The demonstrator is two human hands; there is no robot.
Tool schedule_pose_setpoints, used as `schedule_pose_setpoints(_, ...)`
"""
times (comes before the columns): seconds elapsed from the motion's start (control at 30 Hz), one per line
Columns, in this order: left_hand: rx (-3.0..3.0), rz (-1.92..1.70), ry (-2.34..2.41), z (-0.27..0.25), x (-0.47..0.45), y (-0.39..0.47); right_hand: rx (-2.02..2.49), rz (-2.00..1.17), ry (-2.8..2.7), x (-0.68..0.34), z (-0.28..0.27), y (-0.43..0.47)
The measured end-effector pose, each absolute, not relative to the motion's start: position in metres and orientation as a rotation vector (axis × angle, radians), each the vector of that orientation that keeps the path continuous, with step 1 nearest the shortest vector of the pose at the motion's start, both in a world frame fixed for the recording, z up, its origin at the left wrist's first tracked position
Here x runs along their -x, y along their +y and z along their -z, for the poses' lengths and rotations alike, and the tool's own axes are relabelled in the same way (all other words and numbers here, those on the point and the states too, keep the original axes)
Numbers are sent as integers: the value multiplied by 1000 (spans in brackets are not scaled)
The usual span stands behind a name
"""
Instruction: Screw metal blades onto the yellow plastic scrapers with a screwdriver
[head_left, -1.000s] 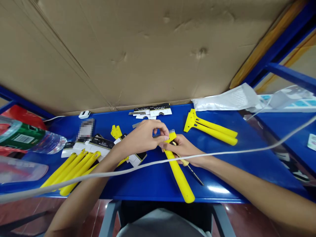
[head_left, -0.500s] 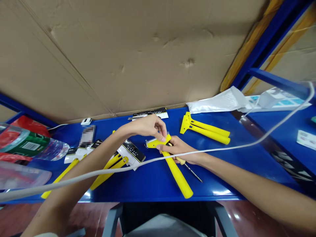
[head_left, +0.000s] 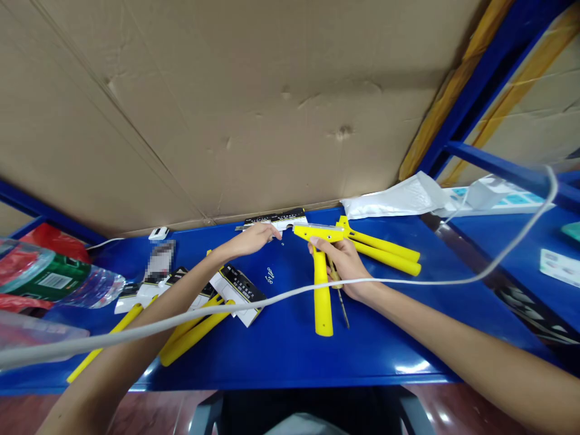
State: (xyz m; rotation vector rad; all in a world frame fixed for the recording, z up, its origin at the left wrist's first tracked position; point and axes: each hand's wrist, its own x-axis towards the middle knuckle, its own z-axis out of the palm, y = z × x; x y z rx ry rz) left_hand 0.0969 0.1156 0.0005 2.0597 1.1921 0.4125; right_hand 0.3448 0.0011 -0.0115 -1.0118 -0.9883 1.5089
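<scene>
My right hand (head_left: 347,260) grips a yellow scraper (head_left: 322,290), its handle pointing down toward me and its head (head_left: 312,231) turned left with a clear strip along the top. The same hand also holds a screwdriver (head_left: 341,296), shaft downward. Over at the back of the table, my left hand (head_left: 256,237) is apart from the scraper, its fingers bent and drawn together beside a black and white card (head_left: 283,219). Whatever lies in those fingertips is too small to make out. Several small screws and washers (head_left: 269,276) lie on the blue table (head_left: 290,338) between the hands.
More yellow scrapers (head_left: 385,254) lie behind my right hand. By my left forearm are carded yellow scrapers (head_left: 194,332) and a plastic bottle (head_left: 67,278). A silver-white bag (head_left: 394,196) rests against the cardboard wall (head_left: 254,109). A white cable (head_left: 385,280) crosses in front.
My left hand has left the scraper head and moved left and back. My right hand has lifted and turned the scraper so its handle stands more upright. The small metal parts are now uncovered.
</scene>
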Motion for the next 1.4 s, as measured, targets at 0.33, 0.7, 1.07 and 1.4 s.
schedule_pose_setpoints(0.33,-2219,-280,1137,11,-104,123,1100,-1586,-1064,-342,20,3)
schedule_pose_setpoints(0.7,-2028,-490,1079,-25,-111,96,1150,-1679,-1112,-342,21,0)
schedule_pose_setpoints(1.07,-1934,-410,1002,-42,-126,74,1083,-1699,-1147,-342,19,-3)
schedule_pose_setpoints(1.4,-1710,-374,1071,-46,-130,67,1053,-1714,-1250,-341,27,-3)
